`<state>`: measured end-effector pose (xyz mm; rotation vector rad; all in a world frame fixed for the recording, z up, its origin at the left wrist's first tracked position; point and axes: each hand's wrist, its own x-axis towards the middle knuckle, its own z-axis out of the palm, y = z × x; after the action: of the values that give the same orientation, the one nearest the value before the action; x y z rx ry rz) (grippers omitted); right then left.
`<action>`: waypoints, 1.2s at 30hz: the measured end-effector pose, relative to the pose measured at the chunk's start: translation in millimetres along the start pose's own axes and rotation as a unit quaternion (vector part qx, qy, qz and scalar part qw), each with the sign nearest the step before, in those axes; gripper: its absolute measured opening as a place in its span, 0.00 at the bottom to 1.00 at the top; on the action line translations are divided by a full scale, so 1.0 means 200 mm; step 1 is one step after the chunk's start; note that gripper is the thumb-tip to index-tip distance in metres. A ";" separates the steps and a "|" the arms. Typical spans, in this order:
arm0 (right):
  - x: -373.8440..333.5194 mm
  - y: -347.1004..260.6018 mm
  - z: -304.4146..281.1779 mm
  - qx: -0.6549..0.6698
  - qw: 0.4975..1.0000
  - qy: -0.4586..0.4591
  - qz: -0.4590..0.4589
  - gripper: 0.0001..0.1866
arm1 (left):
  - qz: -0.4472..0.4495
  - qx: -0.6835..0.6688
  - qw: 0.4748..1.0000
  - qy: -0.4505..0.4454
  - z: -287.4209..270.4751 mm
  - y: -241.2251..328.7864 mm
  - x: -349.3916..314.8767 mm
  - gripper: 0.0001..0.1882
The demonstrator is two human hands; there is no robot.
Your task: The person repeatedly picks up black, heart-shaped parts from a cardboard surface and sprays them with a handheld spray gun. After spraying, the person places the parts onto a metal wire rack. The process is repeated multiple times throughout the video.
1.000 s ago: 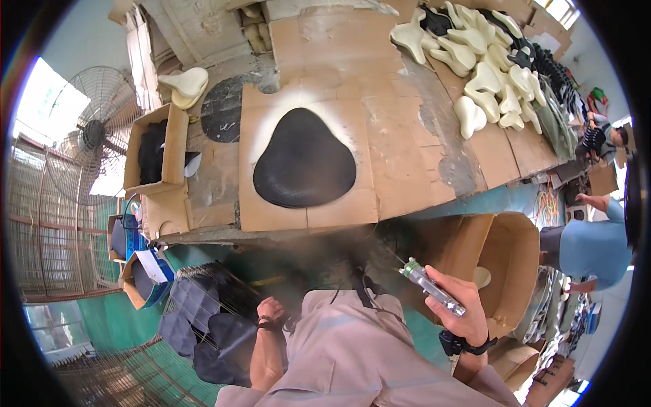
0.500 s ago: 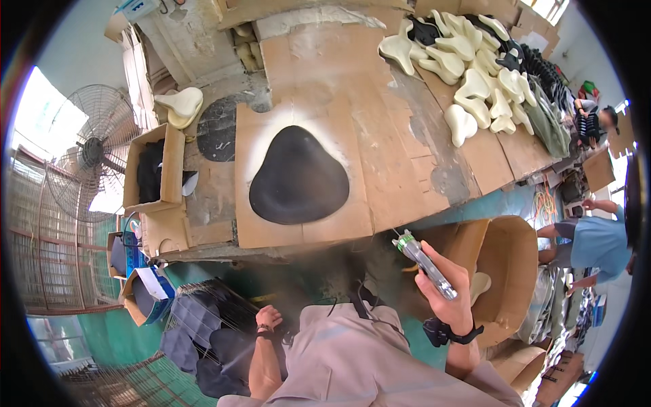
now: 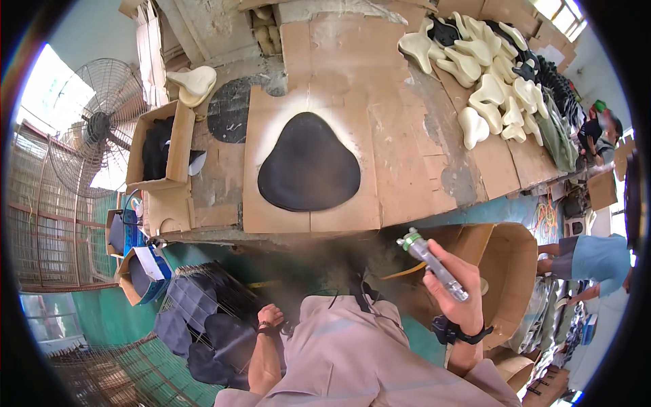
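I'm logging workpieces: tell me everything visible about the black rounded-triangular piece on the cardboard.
The black, rounded-triangular piece looks smooth, leathery or rubbery, with little shine. It lies on a tan cardboard sheet, narrow end toward the picture's top, whitish coating bordering its upper edges. Nothing grips it.

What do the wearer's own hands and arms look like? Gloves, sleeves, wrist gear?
No gloves; fingers bare on both. Left hand: slim dark wristband. Right hand: black strap with a bulky black unit on the wrist. Forearms bare; right sleeve is pinkish-beige. No cables visible on either.
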<state>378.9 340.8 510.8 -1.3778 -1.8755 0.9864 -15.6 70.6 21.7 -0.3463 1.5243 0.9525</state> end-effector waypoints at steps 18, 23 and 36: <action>-0.04 0.03 -0.03 -0.018 0.999 -0.030 -0.019 0.35 | 0.048 0.046 0.998 0.011 0.27 0.28 0.01 0.14; -0.05 0.02 -0.06 -0.024 0.999 0.016 -0.027 0.35 | 0.039 -0.048 0.997 -0.053 0.24 0.33 0.07 0.13; -0.05 0.08 -0.18 -0.018 0.996 -0.091 -0.016 0.40 | 0.461 0.373 0.793 0.135 1.07 1.20 0.12 0.11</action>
<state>419.1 342.5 517.2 -1.3108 -2.0516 1.0984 -42.8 380.2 104.6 0.9674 2.2466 0.9250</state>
